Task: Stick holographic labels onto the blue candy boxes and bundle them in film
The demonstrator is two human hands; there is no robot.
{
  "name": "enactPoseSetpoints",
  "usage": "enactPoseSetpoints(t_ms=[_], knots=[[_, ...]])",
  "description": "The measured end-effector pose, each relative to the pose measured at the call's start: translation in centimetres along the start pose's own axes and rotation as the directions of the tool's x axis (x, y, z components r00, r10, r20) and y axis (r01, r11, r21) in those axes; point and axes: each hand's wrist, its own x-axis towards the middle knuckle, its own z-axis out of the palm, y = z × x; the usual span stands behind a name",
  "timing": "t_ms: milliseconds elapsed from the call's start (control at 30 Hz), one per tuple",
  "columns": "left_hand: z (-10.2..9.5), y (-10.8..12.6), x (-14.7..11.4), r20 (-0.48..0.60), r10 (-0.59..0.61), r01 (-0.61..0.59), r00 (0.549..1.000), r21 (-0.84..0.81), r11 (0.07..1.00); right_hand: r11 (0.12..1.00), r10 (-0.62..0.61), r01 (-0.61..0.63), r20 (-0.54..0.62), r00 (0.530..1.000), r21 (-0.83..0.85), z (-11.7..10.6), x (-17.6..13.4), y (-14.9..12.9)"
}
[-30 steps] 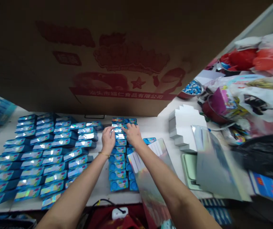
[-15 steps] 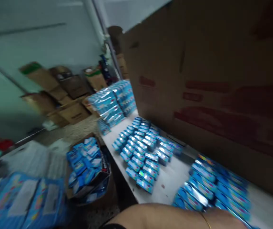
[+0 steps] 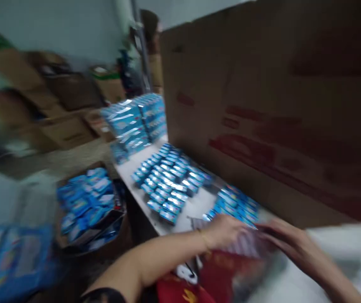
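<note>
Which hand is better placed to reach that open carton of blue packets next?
Probably the left hand: it is nearer the carton, while the right hand lies farther off, beyond the left.

Left hand (image 3: pixel 226 232) had a thin gold-coloured bracelet (image 3: pixel 204 239) at the wrist, and a black sleeve (image 3: pixel 112 294) stopped around the elbow. Also what looked like a red apron (image 3: pixel 169 288) with blurry yellow print (image 3: pixel 189 296).

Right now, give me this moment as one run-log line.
left hand: at sheet, grip blurred | right hand: near sheet, grip blurred | blue boxes: rows on table | big carton: beside boxes
</note>
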Motion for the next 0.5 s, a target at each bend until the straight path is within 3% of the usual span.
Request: enactPoseSetpoints(t_ms=[100, 200, 300, 400, 500], knots=[[0.4, -1.1, 0.4, -0.034, -0.002, -0.004, 0.999, -0.175, 0.985, 0.993, 0.116, -0.108, 0.26, 0.959, -0.044, -2.9, -1.9, -1.3], [0.8, -0.3, 0.7, -0.005, 0.022, -0.023, 1.0, -0.286, 0.958, 0.978, 0.206, -0.189, 0.295, 0.933, -0.083, -3.6, -2.3, -1.5], [1.4, 0.8, 1.0, 0.015, 0.029, -0.022, 0.999, -0.328, 0.944, 0.934, 0.232, -0.154, 0.219, 0.948, -0.324, -3.7, -3.3, -1.6], [2.4, 1.3, 1.7, 0.031, 0.015, -0.003, 0.999, -0.36, 0.933, 0.827, 0.167, -0.055, 0.151, 0.974, -0.559, -3.3, -5.3, -1.9], [3.1, 1.2, 2.5, 0.05, 0.0, 0.021, 0.999, -0.41, 0.912, 0.802, 0.091, -0.01, 0.105, 0.99, -0.597, -2.7, -7.5, -1.2]])
